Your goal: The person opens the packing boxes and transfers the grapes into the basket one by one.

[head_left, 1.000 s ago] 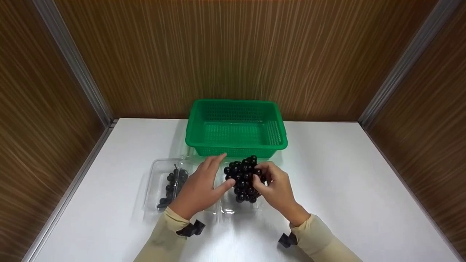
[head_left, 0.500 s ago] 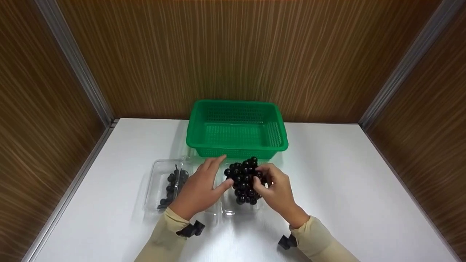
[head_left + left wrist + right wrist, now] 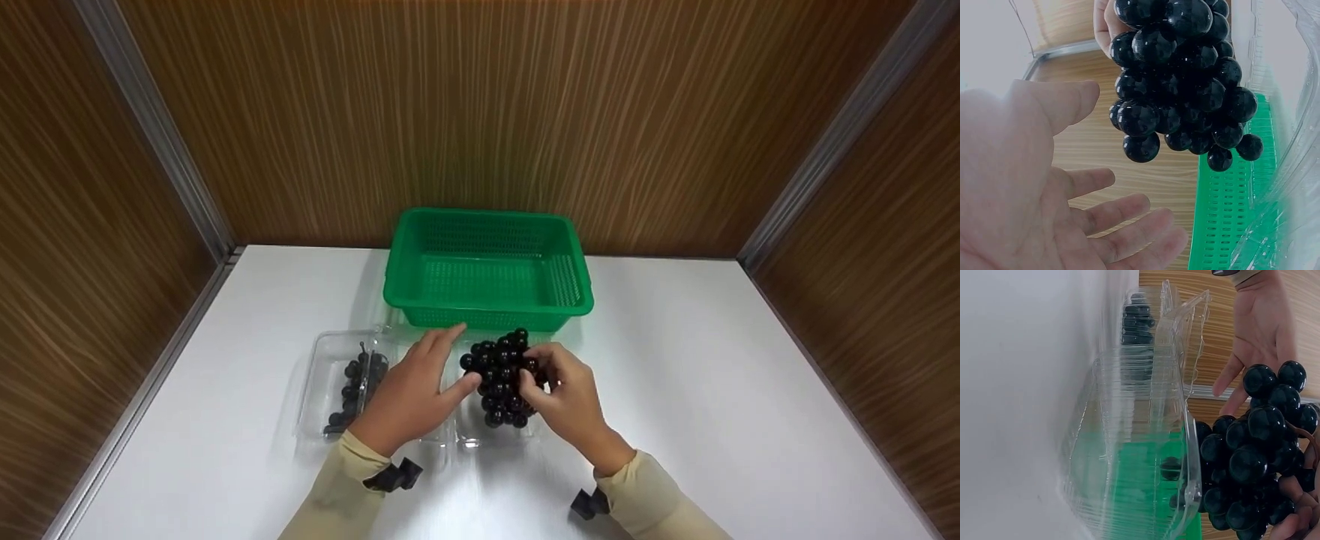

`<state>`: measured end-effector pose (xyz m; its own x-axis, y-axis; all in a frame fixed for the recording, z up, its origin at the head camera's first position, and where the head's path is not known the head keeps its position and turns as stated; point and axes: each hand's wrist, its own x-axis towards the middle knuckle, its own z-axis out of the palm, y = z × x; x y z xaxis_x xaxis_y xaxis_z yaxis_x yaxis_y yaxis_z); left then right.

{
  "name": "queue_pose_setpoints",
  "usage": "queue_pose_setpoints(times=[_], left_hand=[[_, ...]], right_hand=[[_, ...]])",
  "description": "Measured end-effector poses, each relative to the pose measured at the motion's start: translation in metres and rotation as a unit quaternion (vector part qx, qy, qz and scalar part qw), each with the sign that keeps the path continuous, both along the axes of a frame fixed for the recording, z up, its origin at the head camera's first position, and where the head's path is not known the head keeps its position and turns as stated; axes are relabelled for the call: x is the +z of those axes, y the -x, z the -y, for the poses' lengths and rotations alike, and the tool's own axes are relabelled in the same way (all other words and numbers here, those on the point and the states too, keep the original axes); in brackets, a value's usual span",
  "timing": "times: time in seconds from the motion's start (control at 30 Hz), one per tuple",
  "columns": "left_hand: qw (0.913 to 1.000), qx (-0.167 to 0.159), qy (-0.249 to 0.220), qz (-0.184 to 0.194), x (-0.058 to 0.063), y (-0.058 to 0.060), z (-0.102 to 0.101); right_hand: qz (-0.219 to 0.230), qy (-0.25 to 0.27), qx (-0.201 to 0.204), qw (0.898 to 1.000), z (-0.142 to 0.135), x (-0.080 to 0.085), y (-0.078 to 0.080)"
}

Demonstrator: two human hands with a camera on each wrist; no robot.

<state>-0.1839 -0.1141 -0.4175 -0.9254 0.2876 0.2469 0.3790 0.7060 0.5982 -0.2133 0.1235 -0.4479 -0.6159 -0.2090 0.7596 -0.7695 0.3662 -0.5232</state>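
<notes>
Gripping black grapes (image 3: 498, 375) above a clear container (image 3: 321, 382) seemingly holding another bunch (image 3: 350, 391).

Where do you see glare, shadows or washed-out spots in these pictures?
Head view: a bright reflection on the white table, with soft shadows near both forearms; left wrist view: flare by the left hand, small highlights on the black grapes; right wrist view: shiny streaks along the clear container.
</notes>
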Motion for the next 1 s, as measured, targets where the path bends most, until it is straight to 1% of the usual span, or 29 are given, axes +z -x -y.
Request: queue_pose_setpoints(times=[0.13, 0.23, 0.3, 0.47, 0.57, 0.73, 1.0], left_hand=[[1.0, -0.003, 0.007, 0.004, -0.003, 0.0, -0.001], [0.9999, -0.002, 0.013, 0.002, -0.005, 0.0, -0.002], [0.9999, -0.002, 0.011, -0.002, -0.006, 0.0, -0.002], [1.0, -0.002, 0.005, 0.001, -0.008, 0.001, -0.001], [0.9999, -0.002, 0.009, 0.007, -0.009, 0.002, -0.001], [0.9999, 0.001, 0.015, 0.002, -0.011, 0.004, -0.002], [0.9998, 0.004, 0.016, 0.005, -0.01, 0.004, -0.002]], right_hand=[[0.001, -0.003, 0.001, 1.0, -0.003, -0.013, 0.008], [0.001, -0.005, 0.001, 1.0, -0.004, -0.018, 0.011], [0.001, -0.006, 0.0, 1.0, -0.003, -0.018, 0.012], [-0.001, -0.005, 0.005, 1.0, -0.002, -0.019, 0.012], [0.002, -0.008, 0.012, 1.0, -0.002, -0.019, 0.013], [0.005, -0.012, 0.012, 1.0, 0.001, -0.018, 0.013], [0.004, -0.014, 0.015, 1.0, -0.001, -0.018, 0.011]])
